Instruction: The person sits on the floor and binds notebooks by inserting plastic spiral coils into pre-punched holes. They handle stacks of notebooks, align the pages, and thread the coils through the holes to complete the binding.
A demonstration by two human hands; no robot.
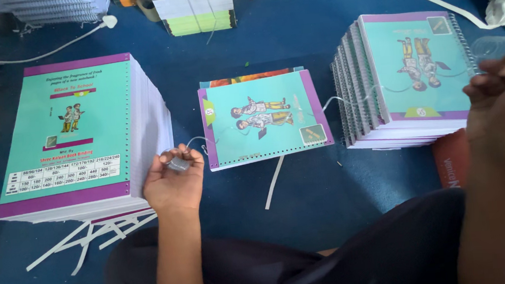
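Notebook (262,118) sitting between grips: left hand (174,178) is pinching spiral wire (195,141), right hand (504,95) is pinching its far end; keeping wire taut helps.

A small grey metal tool (177,164) is pinched at the near left of the unbound teal notebook (262,118). A thin clear spiral wire (345,100) is stretched from there rightward across that notebook, which lies flat at the centre, purple-edged, with punched holes along its near edge. The wire's far right end is gripped high.
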